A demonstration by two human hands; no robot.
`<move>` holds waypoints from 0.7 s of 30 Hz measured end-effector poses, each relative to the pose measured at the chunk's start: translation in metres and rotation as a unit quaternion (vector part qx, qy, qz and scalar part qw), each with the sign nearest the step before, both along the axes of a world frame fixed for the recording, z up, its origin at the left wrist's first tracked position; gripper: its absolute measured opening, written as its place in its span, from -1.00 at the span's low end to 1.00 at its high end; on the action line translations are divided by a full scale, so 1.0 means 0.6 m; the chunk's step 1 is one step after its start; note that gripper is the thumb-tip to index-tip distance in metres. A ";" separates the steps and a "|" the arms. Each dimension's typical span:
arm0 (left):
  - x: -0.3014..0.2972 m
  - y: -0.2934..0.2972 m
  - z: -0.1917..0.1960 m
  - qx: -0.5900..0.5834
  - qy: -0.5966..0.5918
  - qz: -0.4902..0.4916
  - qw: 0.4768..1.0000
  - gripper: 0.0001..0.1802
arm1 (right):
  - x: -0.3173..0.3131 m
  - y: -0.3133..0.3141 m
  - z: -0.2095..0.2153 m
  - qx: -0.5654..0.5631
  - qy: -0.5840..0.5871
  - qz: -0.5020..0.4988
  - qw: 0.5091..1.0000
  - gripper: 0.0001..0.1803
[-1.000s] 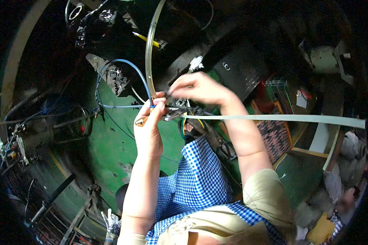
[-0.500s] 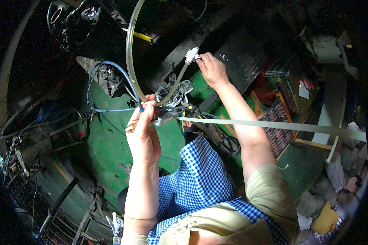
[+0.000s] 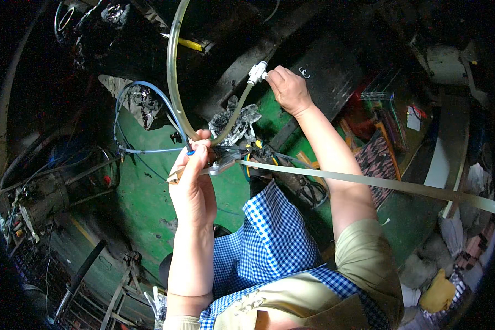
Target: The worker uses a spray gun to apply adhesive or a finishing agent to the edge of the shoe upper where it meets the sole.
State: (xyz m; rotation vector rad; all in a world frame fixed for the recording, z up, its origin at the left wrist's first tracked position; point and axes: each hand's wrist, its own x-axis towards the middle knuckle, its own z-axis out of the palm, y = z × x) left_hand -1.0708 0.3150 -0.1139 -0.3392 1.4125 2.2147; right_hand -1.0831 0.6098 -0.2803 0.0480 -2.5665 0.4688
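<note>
Green floor point(image 3: 148, 192): painted, scuffed, spread under all else, dark at the rim. Black machine body point(image 3: 313, 49): at top, in shadow, detail not readable. Checked apron point(image 3: 269, 242): blue and white, hung below the hands, over khaki clothing. Steel strip point(image 3: 368, 181): long, flat, pale, run from just beside the left hand out to the right edge. Clear hose point(image 3: 173, 71): wide, yellowish, arched from the top edge down to the left hand, then up and rightward to the right hand. Blue tube point(image 3: 148, 88): thin, looped at upper left, ended at the left fingers. Left hand point(image 3: 192, 181): raised at centre, fingers closed around the low bend of the hose, the blue tube's end and a small metal part point(image 3: 220, 165); brown handle tip seen at the heel of the hand, kind not told. Right hand point(image 3: 289, 88): raised higher, up and to the right, well apart from the left, fingers curled and pinched on the white fitting. Grey crumpled lump point(image 3: 236, 121): between the two hands, behind the hose, kind not told. Red tray point(image 3: 379, 115): at right, with small tools, blurred. Yellow rag point(image 3: 440, 291): lower right, among grey rubble. White fitting point(image 3: 257, 72): small, plastic, seated on the upper end of the hose, touched by the right fingertips, set against the black machine body.
</note>
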 end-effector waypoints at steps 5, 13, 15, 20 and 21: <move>0.000 0.004 0.005 -0.005 0.000 0.004 1.000 -0.71 | -0.004 -0.005 -0.008 0.005 0.008 -0.005 1.000 -0.89; 0.001 0.012 0.013 -0.013 -0.002 0.014 1.000 -0.67 | -0.001 -0.010 -0.014 -0.009 0.005 -0.020 1.000 -0.92; 0.002 0.010 0.009 -0.024 -0.002 0.018 1.000 -0.67 | -0.002 -0.013 -0.015 -0.021 0.012 -0.022 0.999 -0.93; -0.002 -0.001 -0.002 0.004 0.002 -0.005 1.000 -0.71 | -0.005 -0.021 -0.017 -0.049 0.016 -0.022 0.998 -0.94; -0.001 -0.002 -0.003 0.000 0.000 -0.004 1.000 -0.71 | -0.005 -0.022 -0.017 -0.050 0.017 -0.025 0.998 -0.94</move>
